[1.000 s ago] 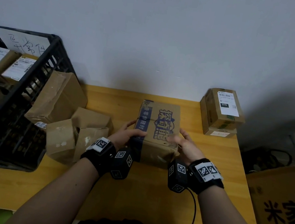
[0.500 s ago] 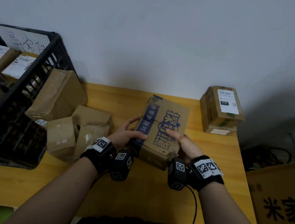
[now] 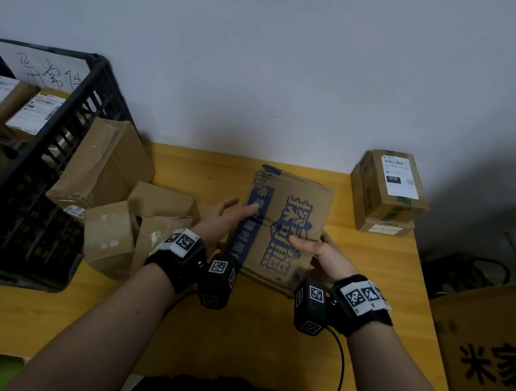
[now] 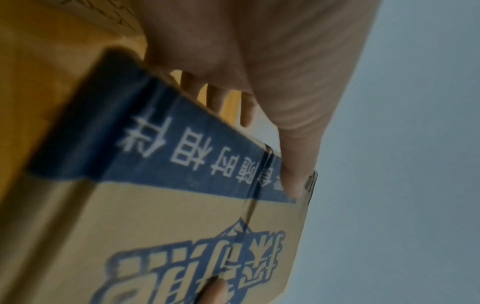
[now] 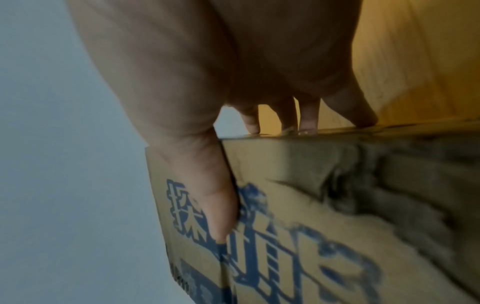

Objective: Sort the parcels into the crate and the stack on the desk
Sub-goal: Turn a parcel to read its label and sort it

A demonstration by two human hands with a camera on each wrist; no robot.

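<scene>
A brown parcel with blue print point(image 3: 289, 223) is held tilted above the middle of the yellow desk point(image 3: 229, 340). My left hand point(image 3: 223, 220) grips its left side, thumb on the blue band point(image 4: 293, 181). My right hand point(image 3: 321, 254) grips its right side, thumb on the printed top point(image 5: 218, 205) and fingers behind the far edge. A black crate point(image 3: 71, 122) at the left holds several labelled parcels. Two labelled parcels form the stack point(image 3: 390, 190) at the desk's far right corner.
Three plain brown parcels point(image 3: 133, 221) lie against the crate's right side, the largest leaning on it. A big brown carton point(image 3: 498, 361) stands off the desk's right edge. A cable point(image 3: 342, 366) runs from my right wrist. The wall is close behind.
Both hands have lifted the blue-printed parcel off the desk and tilted it, its far end swinging up and to the right. The other parcels have not moved.
</scene>
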